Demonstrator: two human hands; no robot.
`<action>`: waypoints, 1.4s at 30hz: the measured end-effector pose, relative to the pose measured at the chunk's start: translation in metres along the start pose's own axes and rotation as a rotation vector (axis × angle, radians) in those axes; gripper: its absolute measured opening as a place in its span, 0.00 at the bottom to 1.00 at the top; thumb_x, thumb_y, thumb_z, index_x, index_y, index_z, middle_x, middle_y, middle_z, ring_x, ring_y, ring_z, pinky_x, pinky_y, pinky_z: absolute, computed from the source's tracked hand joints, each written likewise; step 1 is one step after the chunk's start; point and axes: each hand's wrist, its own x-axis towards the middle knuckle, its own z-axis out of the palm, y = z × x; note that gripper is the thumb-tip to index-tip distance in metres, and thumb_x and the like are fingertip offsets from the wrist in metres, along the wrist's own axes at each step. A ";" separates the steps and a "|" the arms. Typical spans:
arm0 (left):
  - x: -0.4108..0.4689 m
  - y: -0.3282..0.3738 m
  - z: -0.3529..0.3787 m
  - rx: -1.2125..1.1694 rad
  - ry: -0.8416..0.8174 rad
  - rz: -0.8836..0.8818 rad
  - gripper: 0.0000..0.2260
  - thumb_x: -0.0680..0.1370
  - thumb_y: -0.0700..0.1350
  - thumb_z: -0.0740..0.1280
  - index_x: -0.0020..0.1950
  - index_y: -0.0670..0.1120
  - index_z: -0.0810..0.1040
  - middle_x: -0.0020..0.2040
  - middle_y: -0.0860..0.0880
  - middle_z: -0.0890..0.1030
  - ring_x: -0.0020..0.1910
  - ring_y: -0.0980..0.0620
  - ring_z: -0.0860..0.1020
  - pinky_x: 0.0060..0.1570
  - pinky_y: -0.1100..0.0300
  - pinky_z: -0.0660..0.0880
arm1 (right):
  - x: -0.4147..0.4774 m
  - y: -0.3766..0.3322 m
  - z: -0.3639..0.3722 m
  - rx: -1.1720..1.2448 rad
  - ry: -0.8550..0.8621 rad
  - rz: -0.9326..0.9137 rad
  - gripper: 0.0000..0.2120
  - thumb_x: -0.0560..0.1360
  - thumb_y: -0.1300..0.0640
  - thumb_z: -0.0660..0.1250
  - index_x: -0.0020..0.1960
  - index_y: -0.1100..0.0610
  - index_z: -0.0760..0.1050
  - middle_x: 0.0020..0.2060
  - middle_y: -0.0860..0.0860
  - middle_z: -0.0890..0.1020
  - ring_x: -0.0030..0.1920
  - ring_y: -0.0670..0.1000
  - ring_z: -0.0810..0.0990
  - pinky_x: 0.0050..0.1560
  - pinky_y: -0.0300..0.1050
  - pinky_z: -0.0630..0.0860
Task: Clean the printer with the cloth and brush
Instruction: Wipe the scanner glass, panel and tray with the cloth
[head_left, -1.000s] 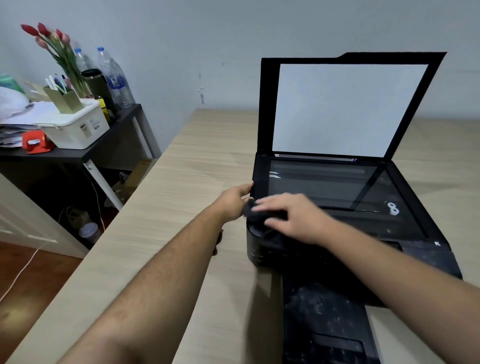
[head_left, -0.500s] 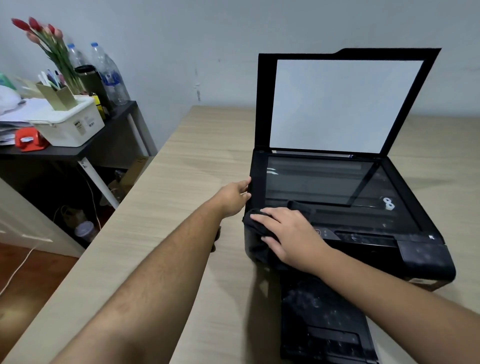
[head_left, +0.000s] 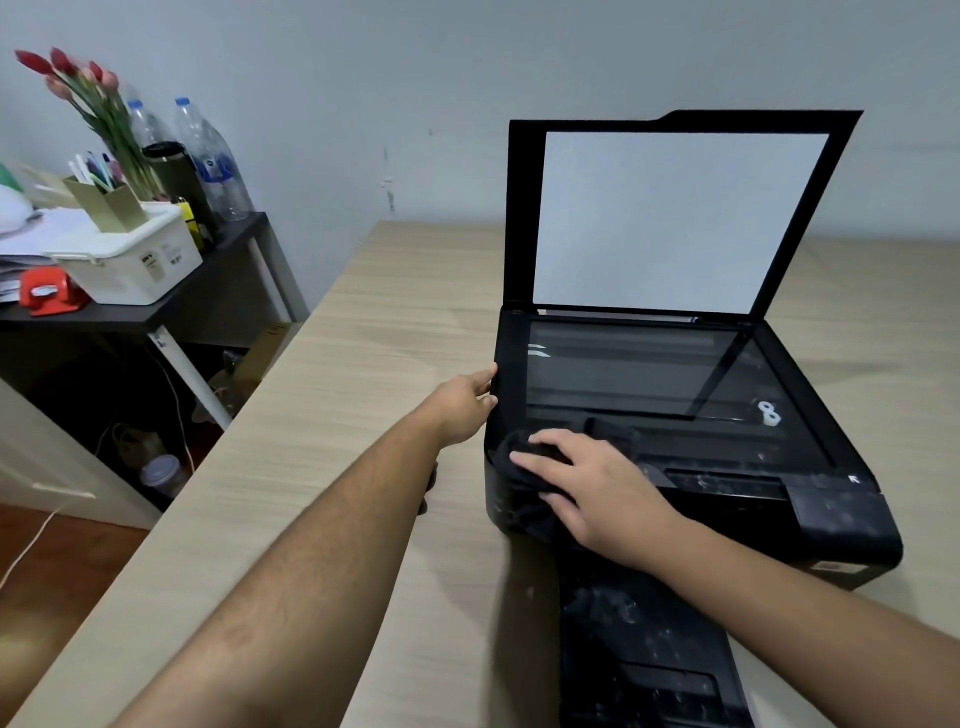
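A black printer sits on the light wooden table with its scanner lid raised upright and the glass bed exposed. My right hand presses a dark cloth onto the printer's front left corner. My left hand rests against the printer's left side, fingers on its edge. The dusty output tray sticks out toward me under my right forearm. A dark object peeks out from under my left forearm; I cannot tell what it is.
A dark side table at the left carries a white box, a pen holder, tulips, water bottles and a red item. The wooden table's left edge drops to the floor.
My right hand with the cloth slid from the control strip to the front left corner and over its edge. My left hand stayed on the printer's left side.
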 end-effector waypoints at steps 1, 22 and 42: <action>0.001 -0.001 0.000 0.010 0.001 0.004 0.23 0.81 0.41 0.58 0.77 0.50 0.59 0.73 0.48 0.69 0.73 0.52 0.66 0.68 0.63 0.61 | 0.004 0.001 -0.004 0.057 -0.036 -0.009 0.21 0.73 0.53 0.65 0.66 0.46 0.72 0.64 0.49 0.74 0.59 0.52 0.76 0.58 0.49 0.74; 0.007 -0.006 -0.002 0.162 0.002 0.012 0.24 0.80 0.46 0.57 0.76 0.56 0.58 0.72 0.52 0.70 0.72 0.52 0.67 0.71 0.51 0.65 | 0.007 0.059 -0.047 0.293 -0.227 0.106 0.23 0.66 0.49 0.59 0.59 0.43 0.77 0.59 0.40 0.75 0.60 0.37 0.71 0.65 0.31 0.63; 0.006 -0.004 -0.002 0.146 -0.003 -0.010 0.24 0.81 0.47 0.56 0.77 0.55 0.57 0.73 0.50 0.69 0.72 0.50 0.67 0.72 0.54 0.63 | -0.025 0.043 -0.026 0.065 0.018 0.068 0.23 0.66 0.52 0.60 0.61 0.45 0.73 0.61 0.47 0.77 0.59 0.50 0.75 0.56 0.54 0.75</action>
